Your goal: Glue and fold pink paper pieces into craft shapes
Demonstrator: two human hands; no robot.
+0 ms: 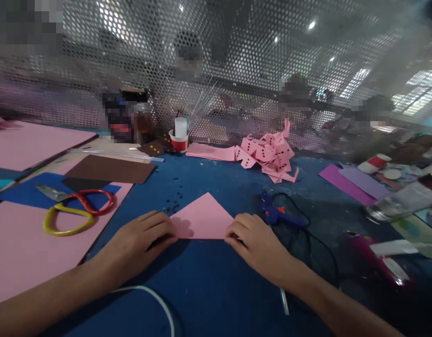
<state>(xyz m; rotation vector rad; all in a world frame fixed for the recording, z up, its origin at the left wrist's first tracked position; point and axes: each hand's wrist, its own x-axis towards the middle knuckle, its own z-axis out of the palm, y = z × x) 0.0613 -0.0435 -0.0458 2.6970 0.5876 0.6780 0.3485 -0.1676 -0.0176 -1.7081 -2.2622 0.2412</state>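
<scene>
The light is dim, upper-right windows [422, 97] glare, edges blur, and soft shadow touches the pink triangle [207, 217].

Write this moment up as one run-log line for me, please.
left hand: holds left corner of pink paper triangle; right hand: holds right corner; scissors: left, on paper sheets; glue gun: right of triangle

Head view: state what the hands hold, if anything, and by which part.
A pink paper triangle, by its two base corners: left hand at the left, right hand at the right.
</scene>
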